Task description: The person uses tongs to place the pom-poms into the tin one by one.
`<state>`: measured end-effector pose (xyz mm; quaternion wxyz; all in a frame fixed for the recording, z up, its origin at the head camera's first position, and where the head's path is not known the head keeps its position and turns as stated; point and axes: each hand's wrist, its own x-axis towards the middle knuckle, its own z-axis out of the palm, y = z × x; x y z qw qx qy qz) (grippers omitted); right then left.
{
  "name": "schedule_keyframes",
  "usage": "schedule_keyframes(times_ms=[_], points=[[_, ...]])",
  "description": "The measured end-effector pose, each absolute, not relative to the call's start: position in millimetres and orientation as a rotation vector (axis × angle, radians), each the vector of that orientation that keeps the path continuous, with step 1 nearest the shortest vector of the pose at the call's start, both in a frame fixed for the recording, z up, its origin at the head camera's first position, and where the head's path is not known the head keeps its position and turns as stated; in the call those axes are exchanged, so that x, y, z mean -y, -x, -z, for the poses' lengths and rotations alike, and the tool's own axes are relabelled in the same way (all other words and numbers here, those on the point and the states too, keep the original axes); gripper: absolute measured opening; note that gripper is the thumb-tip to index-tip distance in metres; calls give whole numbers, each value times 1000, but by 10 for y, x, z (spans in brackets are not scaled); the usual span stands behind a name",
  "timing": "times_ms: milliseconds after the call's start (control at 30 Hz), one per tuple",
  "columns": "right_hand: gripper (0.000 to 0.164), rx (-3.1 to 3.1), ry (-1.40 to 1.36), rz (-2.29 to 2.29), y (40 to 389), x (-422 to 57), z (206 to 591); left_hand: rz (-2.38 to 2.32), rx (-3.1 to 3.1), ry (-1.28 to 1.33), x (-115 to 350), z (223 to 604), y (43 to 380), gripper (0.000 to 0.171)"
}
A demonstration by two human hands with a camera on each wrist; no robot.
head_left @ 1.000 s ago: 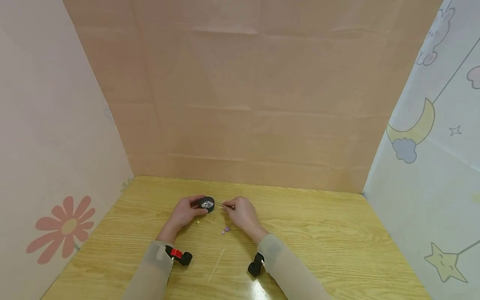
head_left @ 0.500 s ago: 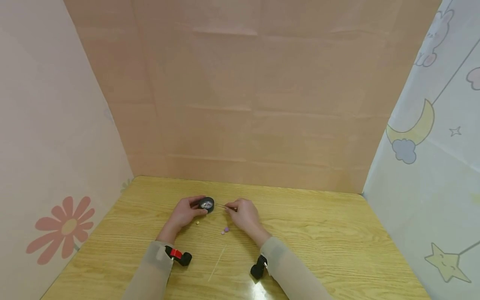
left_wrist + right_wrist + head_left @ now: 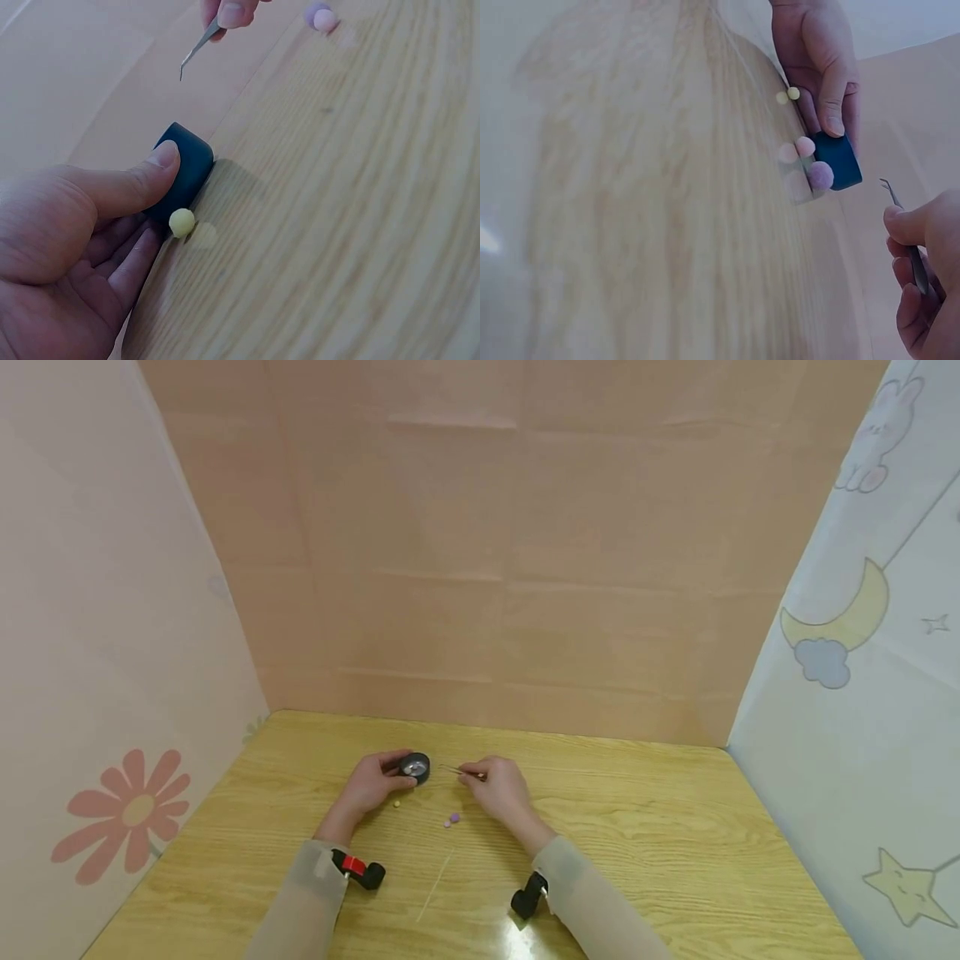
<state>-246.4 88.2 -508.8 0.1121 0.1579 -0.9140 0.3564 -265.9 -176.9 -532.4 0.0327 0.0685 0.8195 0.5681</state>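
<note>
My left hand (image 3: 369,785) holds a small dark round object (image 3: 415,767) with a shiny silvery face. Its thumb lies against the near side, and the left wrist view shows a dark blue, smooth side wall (image 3: 193,166). To the right, my right hand (image 3: 498,789) pinches metal tweezers (image 3: 199,45) with a bent tip. The tips point left toward the round object, apart from it, and nothing shows between them. Close to my left hand lies a yellow pom-pom (image 3: 181,223). A pink pom-pom (image 3: 805,146) and a larger purple pom-pom (image 3: 821,176) lie together between my hands, nearer my body.
The wood-grain table (image 3: 637,843) ends at a brown paper backdrop (image 3: 510,610). Patterned white sheets stand left (image 3: 135,610) and right (image 3: 847,760). A thin pale line (image 3: 435,885) runs along the tabletop between my forearms.
My right hand has drawn back to the right, and the tweezer tips have come away from the round object. My left hand holds the object in nearly the same place.
</note>
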Motion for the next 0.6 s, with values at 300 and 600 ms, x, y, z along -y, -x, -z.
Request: schedule_keyframes(times_ms=[300,600], points=[[13,2648,-493,-1156,2406,-1037,5057,-1747,-2516,-238,1788,5311,2661,60],[12,2674,-562,-1199,2320,-1215,5015,-1752,-2509,-209,1790,5321,2661,59]])
